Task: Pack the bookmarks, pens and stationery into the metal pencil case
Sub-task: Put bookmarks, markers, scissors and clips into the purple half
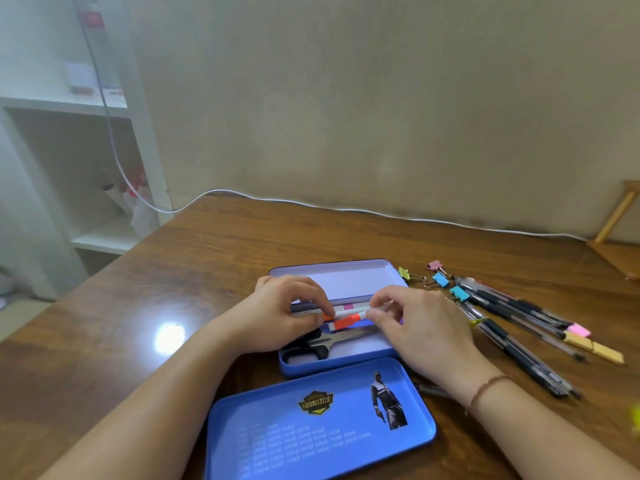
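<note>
Holding a small white-and-orange stationery piece over the open metal pencil case, the person pinches it at both ends: the left hand grips its orange end between thumb and fingers, and the right hand pinches the white end. It hovers just above the tray, across the middle. To do this step well, the piece should probably go down flat and lengthwise, parallel to the long wall, in the strip toward 12 o'clock of the scissors (which already lie in the tray along its 6 o'clock side), so that room stays for the longer things. Both pinches are best let go only once it rests on the tray floor, lest it roll onto the blades.

Still on the worktop, out at 3 o'clock of the case, wait the pens, the coloured binder clips and a few pastel sticky pads. The lid lies at 6 o'clock of the tray, touching or just beside it.

What the held piece is cannot be told for sure; fingers cover its ends. A pink-marked item behind it is mostly hidden. A dark object under the right wrist is cut off, and something yellow at the right edge is blurred.
</note>
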A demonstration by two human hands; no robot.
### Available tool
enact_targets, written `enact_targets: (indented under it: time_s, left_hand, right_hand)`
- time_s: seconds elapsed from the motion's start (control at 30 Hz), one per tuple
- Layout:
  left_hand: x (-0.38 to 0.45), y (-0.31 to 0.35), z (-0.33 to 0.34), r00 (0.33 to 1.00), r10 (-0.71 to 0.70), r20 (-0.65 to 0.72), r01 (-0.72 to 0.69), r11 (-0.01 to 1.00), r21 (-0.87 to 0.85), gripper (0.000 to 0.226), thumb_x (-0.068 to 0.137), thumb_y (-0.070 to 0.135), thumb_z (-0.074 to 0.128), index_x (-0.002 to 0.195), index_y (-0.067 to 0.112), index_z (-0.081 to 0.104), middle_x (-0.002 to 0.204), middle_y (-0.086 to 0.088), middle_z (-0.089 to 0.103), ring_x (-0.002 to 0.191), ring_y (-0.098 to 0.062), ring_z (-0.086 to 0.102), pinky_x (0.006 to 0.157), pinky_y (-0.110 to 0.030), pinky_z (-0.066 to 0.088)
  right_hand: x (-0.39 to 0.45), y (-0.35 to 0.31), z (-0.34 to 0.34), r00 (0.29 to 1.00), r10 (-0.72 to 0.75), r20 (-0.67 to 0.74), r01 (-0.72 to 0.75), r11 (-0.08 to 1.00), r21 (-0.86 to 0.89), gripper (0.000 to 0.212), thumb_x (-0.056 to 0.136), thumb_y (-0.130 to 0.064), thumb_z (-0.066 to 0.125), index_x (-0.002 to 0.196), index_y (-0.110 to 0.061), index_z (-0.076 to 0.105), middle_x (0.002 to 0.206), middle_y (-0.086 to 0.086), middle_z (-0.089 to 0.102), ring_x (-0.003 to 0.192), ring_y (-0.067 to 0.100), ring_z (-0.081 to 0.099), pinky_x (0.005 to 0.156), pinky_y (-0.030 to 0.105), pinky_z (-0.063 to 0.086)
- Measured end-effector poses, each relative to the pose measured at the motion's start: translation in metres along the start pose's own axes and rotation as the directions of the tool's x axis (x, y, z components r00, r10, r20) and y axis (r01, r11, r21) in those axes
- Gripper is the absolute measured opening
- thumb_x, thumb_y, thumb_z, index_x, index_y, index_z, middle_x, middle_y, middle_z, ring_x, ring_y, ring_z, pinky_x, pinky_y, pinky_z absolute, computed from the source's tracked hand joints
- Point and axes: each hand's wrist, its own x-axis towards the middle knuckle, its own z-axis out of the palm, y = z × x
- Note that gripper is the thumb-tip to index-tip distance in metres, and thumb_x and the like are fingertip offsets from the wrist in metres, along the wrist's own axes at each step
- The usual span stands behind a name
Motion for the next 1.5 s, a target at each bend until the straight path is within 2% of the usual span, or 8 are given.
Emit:
enact_targets:
  time_s: [0.3,0.53,0.8,0.93,1.17,1.27,1.4,1.5]
  left_hand:
    - [-0.001,0.002,-0.001,1.000,0.001,-0.014,0.000,1.000,0.011,0.018,0.083,0.044,0.058,0.097,0.044,0.070,0.106,0.028,0.064,0.108,-0.003,0.058,0.108,-0.052,0.036]
    - [-0.002,0.003,-0.001,1.000,0.016,-0.021,-0.016,1.000,-0.008,0.025,0.077,0.056,0.055,0.093,0.044,0.070,0.103,0.026,0.065,0.104,-0.006,0.060,0.105,-0.053,0.038]
    - [-0.001,0.004,-0.001,0.999,0.024,-0.026,-0.024,1.000,-0.015,0.028,0.075,0.057,0.058,0.093,0.039,0.070,0.103,0.025,0.067,0.105,-0.003,0.061,0.105,-0.052,0.038]
    - [-0.001,0.003,-0.001,0.999,0.027,-0.027,-0.028,1.000,-0.012,0.024,0.076,0.056,0.058,0.090,0.040,0.070,0.105,0.022,0.066,0.105,-0.006,0.060,0.105,-0.052,0.038]
    - [-0.001,0.000,-0.001,1.000,0.020,-0.020,-0.020,1.000,0.001,0.023,0.077,0.058,0.059,0.092,0.043,0.068,0.104,0.026,0.065,0.105,-0.003,0.059,0.105,-0.051,0.039]
    - [-0.003,0.000,-0.002,1.000,0.010,-0.012,-0.010,1.000,0.008,0.031,0.078,0.063,0.060,0.105,0.049,0.063,0.111,0.031,0.064,0.109,-0.002,0.058,0.106,-0.048,0.039]
    - [-0.005,0.003,-0.004,0.997,0.012,0.071,-0.015,0.999,0.043,0.045,0.073,0.069,0.064,0.116,0.058,0.057,0.120,0.032,0.059,0.121,-0.004,0.049,0.111,-0.045,0.034]
    - [-0.008,0.006,-0.004,0.992,0.038,0.123,-0.050,0.994,0.093,0.052,0.072,0.067,0.070,0.120,0.061,0.051,0.125,0.039,0.051,0.125,0.006,0.037,0.113,-0.035,0.024]
  right_hand:
    - [0.003,-0.001,-0.001,0.994,-0.008,0.111,0.021,0.994,-0.109,0.026,0.092,-0.054,0.047,0.099,-0.038,0.066,0.080,-0.014,0.064,0.072,0.004,0.054,0.054,0.021,0.042]
    - [0.016,-0.007,-0.005,0.974,-0.111,0.200,0.162,0.951,-0.263,0.033,0.095,-0.054,0.041,0.105,-0.035,0.067,0.087,-0.011,0.068,0.081,0.012,0.060,0.064,0.029,0.049]
    - [0.018,-0.007,0.007,0.998,0.021,0.059,-0.012,0.989,-0.147,0.026,0.086,-0.060,0.054,0.086,-0.034,0.060,0.082,-0.011,0.064,0.076,0.009,0.058,0.061,0.027,0.050]
    - [0.019,-0.008,0.006,0.996,0.003,0.087,0.013,0.983,-0.184,0.028,0.089,-0.058,0.049,0.088,-0.033,0.062,0.082,-0.011,0.064,0.074,0.010,0.054,0.051,0.022,0.033]
    - [0.009,-0.002,-0.013,0.994,-0.073,-0.080,0.064,0.991,-0.117,0.025,0.089,-0.054,0.052,0.089,-0.033,0.066,0.072,-0.013,0.062,0.069,0.008,0.056,0.054,0.023,0.042]
    - [0.002,0.036,-0.052,0.980,0.084,-0.178,-0.103,0.990,-0.100,0.010,0.085,-0.044,0.063,0.080,-0.036,0.066,0.072,-0.016,0.064,0.073,0.016,0.057,0.057,0.026,0.043]
    - [-0.011,0.112,-0.101,0.921,0.387,-0.041,-0.389,0.907,-0.161,0.019,0.081,-0.032,0.073,0.066,-0.039,0.063,0.080,-0.013,0.065,0.082,0.019,0.061,0.072,0.034,0.052]
    - [-0.027,0.135,-0.104,0.900,0.435,0.039,-0.428,0.896,-0.113,0.023,0.077,-0.030,0.078,0.068,-0.043,0.061,0.087,-0.010,0.067,0.084,0.015,0.060,0.074,0.033,0.048]
